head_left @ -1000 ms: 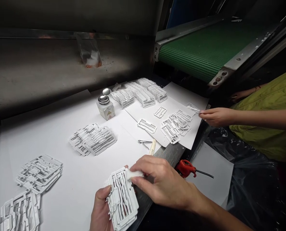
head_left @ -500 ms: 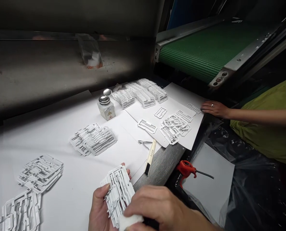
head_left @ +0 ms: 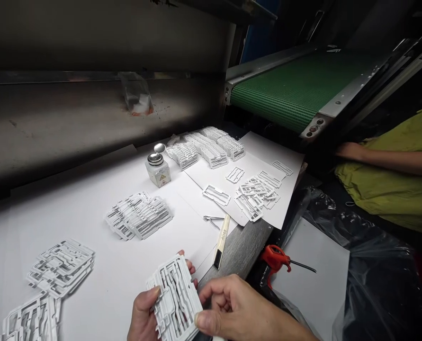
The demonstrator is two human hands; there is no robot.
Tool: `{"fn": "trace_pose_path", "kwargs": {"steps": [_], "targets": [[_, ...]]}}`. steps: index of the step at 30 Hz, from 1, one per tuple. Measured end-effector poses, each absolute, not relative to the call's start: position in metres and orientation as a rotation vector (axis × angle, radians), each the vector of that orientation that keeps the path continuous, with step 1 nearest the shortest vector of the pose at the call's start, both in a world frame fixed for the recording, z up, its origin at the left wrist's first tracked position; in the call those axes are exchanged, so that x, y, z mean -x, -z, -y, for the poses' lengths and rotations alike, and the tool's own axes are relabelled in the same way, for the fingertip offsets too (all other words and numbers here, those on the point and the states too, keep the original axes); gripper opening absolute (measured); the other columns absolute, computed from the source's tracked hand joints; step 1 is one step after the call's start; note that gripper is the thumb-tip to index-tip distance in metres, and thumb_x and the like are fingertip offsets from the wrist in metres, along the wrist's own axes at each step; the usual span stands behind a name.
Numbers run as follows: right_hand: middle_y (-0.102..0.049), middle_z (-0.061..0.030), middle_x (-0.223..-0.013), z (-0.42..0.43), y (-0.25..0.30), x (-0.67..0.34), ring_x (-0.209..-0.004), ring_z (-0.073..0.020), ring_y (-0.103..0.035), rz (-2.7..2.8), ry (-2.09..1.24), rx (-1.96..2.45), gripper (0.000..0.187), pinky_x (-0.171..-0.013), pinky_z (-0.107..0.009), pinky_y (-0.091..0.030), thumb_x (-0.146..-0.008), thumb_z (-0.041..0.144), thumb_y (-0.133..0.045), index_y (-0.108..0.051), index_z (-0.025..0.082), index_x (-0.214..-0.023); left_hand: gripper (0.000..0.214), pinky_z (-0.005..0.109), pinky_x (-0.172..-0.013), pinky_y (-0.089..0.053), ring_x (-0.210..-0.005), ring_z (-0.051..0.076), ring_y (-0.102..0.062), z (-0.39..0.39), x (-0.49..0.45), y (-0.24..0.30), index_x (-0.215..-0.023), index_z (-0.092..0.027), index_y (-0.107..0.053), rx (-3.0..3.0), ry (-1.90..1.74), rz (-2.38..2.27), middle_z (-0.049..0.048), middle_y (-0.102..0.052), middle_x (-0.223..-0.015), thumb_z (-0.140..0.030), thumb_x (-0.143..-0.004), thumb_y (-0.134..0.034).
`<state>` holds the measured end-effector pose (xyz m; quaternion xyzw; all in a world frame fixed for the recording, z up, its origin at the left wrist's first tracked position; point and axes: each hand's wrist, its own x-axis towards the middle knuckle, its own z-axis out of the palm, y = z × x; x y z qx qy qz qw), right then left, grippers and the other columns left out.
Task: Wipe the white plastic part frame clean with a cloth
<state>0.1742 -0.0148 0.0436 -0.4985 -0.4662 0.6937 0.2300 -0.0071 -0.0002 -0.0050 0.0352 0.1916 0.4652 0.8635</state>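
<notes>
My left hand [head_left: 142, 316] holds a small stack of white plastic frames [head_left: 175, 296] upright at the table's near edge. My right hand [head_left: 234, 308] is beside it with curled fingers, its thumb resting on the stack's lower right edge. A sliver of a white pad [head_left: 218, 338] shows under this hand at the bottom border. More piles of white frames [head_left: 139, 215] lie on the white table sheet [head_left: 90, 189], with others at the left [head_left: 59, 259].
A solvent dispenser bottle [head_left: 158, 169], rows of frames [head_left: 211, 147] and loose small frames [head_left: 255, 192] lie further back. Tweezers [head_left: 212, 219], a utility knife [head_left: 222, 235] and a red-handled tool [head_left: 277, 256] sit near the edge. A green conveyor [head_left: 296, 90] runs at right, beside a co-worker's arm [head_left: 384, 161].
My right hand drew the pad down along the frames and now rests at the stack's lower edge. The co-worker's hand pulled back from the loose frames toward the conveyor.
</notes>
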Motion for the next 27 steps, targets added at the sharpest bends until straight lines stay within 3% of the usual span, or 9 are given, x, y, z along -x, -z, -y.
{"fn": "trace_pose_path", "kwargs": {"steps": [3,6,10,15,20,27], "targets": [[-0.04,0.0061,-0.052,0.01,-0.05,-0.177,-0.047,-0.0035,-0.032,1.246,-1.772,1.393,0.03,-0.041,-0.015,-0.022,-0.075,0.039,-0.066,-0.063,0.01,-0.082,0.042,0.042,-0.09,-0.04,-0.103,0.028,-0.055,0.003,0.008,0.003,-0.125,-0.011,-0.046,-0.096,-0.992,-0.388,0.0193,-0.05,-0.121,-0.021,-0.085,-0.035],[-0.048,0.0036,-0.053,0.0,-0.062,-0.18,-0.045,-0.0045,-0.041,1.106,-1.65,1.35,0.029,-0.041,-0.015,-0.032,-0.073,0.039,-0.068,-0.063,0.01,-0.075,0.041,0.04,-0.089,-0.042,-0.103,0.028,-0.054,0.004,0.006,0.001,-0.124,-0.011,-0.047,-0.109,-0.998,-0.386,0.0195,-0.052,-0.119,-0.022,-0.087,-0.033],[-0.061,-0.0039,-0.082,-0.011,-0.071,-0.172,-0.064,-0.0106,-0.056,1.241,-1.312,1.285,0.022,-0.057,-0.02,-0.047,-0.072,0.027,-0.069,-0.066,0.014,-0.09,0.041,0.039,-0.095,-0.037,-0.108,0.027,-0.051,0.005,0.001,-0.003,-0.122,-0.008,-0.049,-0.089,-0.926,-0.33,0.0168,-0.056,-0.118,-0.023,-0.087,-0.033],[-0.062,-0.009,-0.09,-0.011,-0.077,-0.164,-0.083,-0.0154,-0.057,1.782,-0.879,1.275,0.021,-0.074,-0.024,-0.047,-0.079,0.013,-0.056,-0.063,0.01,-0.098,0.042,0.032,-0.096,-0.036,-0.111,0.02,-0.05,0.004,-0.003,-0.002,-0.123,-0.011,-0.05,0.0,-0.98,-0.231,0.0107,-0.055,-0.121,-0.026,-0.088,-0.031],[-0.062,-0.0067,-0.082,0.0,-0.086,-0.171,-0.07,-0.0129,-0.056,1.951,-1.012,1.336,0.014,-0.063,-0.021,-0.044,-0.075,0.011,-0.058,-0.064,0.011,-0.088,0.042,0.038,-0.093,-0.04,-0.111,0.025,-0.049,0.002,0.003,-0.002,-0.125,-0.02,-0.048,0.062,-0.92,-0.262,0.008,-0.058,-0.117,-0.026,-0.088,-0.031],[-0.063,-0.0029,-0.083,-0.001,-0.09,-0.174,-0.069,-0.01,-0.056,1.842,-1.044,1.347,0.019,-0.063,-0.018,-0.044,-0.074,0.012,-0.061,-0.064,0.014,-0.092,0.037,0.043,-0.094,-0.037,-0.114,0.029,-0.046,0.0,0.009,-0.003,-0.115,-0.015,-0.058,-0.119,-0.946,-0.387,0.0113,-0.061,-0.112,-0.024,-0.085,-0.038]]}}
